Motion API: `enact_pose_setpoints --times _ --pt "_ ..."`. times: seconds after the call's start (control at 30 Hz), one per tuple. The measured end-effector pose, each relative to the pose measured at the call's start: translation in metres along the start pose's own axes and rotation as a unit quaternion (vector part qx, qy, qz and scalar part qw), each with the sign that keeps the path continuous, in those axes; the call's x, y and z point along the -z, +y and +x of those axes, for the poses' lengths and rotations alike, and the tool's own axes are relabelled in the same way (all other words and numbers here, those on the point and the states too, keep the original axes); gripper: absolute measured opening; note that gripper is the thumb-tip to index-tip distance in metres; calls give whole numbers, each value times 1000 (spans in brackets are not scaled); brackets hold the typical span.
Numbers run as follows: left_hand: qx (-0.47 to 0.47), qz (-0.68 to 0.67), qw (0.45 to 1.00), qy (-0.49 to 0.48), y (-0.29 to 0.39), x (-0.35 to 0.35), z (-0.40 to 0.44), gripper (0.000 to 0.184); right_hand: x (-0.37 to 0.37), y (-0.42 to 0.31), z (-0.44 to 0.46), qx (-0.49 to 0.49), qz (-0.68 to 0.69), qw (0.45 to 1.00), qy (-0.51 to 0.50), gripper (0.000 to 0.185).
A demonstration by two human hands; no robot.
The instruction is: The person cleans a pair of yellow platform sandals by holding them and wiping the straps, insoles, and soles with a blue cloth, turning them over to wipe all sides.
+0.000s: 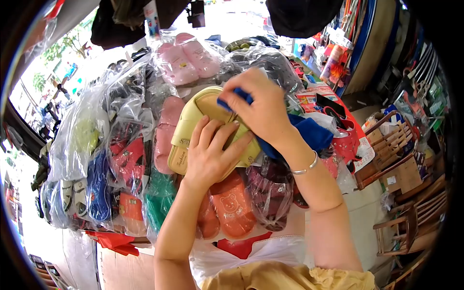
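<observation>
A pair of pale yellow slippers lies atop the pile in front of me, with "Fashion" printed on one insole. My left hand holds the pair steady, its fingers spread over the straps. Just above the upper slipper, my right hand is closed on a bunched blue cloth; whether the cloth touches the slipper I cannot tell. More blue cloth lies behind my right forearm. Beside the yellow pair are pink slippers, and nearer to me orange slippers with a bear print.
Pink clogs in clear plastic lie at the back. Bagged slippers crowd the left side. At the right are a red and white printed sheet, a dark phone-like object and wooden chairs. Dark items hang overhead.
</observation>
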State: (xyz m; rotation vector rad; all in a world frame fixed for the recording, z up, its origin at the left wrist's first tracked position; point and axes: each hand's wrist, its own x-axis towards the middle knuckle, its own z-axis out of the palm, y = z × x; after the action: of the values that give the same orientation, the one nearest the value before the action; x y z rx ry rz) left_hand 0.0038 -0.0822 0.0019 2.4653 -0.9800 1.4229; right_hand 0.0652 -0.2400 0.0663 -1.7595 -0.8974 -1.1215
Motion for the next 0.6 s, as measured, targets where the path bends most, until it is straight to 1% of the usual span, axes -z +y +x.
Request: enact_pose_setpoints --times 0.07,0.1,0.13,0.2,0.27,0.3,0.33,0.37,0.4,0.47,0.5,0.53,0.57,0.6 --pt "-3 -1 1000 -4 -4 5 2 45 -4 -4 -4 -12 -95 990 -108 16" --pt "-7 -3 1000 -13 -5 8 3 46 0 -2 1 -35 -65 989 -127 15" --pt "-5 1 1000 -5 -6 12 2 46 5 2 8 -24 -6 991 -129 14" --pt "1 -2 999 36 -7 20 -2 58 23 -5 27 -45 -11 997 -57 14" --pt "16 -11 998 59 -15 41 -6 57 41 -7 43 -60 -2 997 45 12" --pt "37 -13 996 81 -19 56 -5 57 48 -10 47 -146 90 983 64 11" --pt "59 -14 993 102 -25 68 -6 56 51 -13 50 -230 181 953 80 11" --pt "71 -25 990 119 -34 74 -10 59 48 -17 51 -237 179 952 79 10" --pt "87 -24 990 112 -39 84 -15 60 42 -23 48 -231 183 952 77 10" --pt "121 -25 988 89 -40 105 -25 62 20 -47 34 -207 186 960 -10 15" --pt "122 -18 988 90 -42 108 -32 62 3 -62 21 -175 200 962 -68 15" --pt "130 -34 984 120 -45 107 -40 62 -14 -77 6 -143 212 959 -124 16" --pt "137 -51 978 149 -47 106 -49 61 -31 -81 -13 -195 309 925 -103 15" --pt "137 -43 979 147 -48 106 -58 61 -46 -79 -29 -244 402 879 -81 14"
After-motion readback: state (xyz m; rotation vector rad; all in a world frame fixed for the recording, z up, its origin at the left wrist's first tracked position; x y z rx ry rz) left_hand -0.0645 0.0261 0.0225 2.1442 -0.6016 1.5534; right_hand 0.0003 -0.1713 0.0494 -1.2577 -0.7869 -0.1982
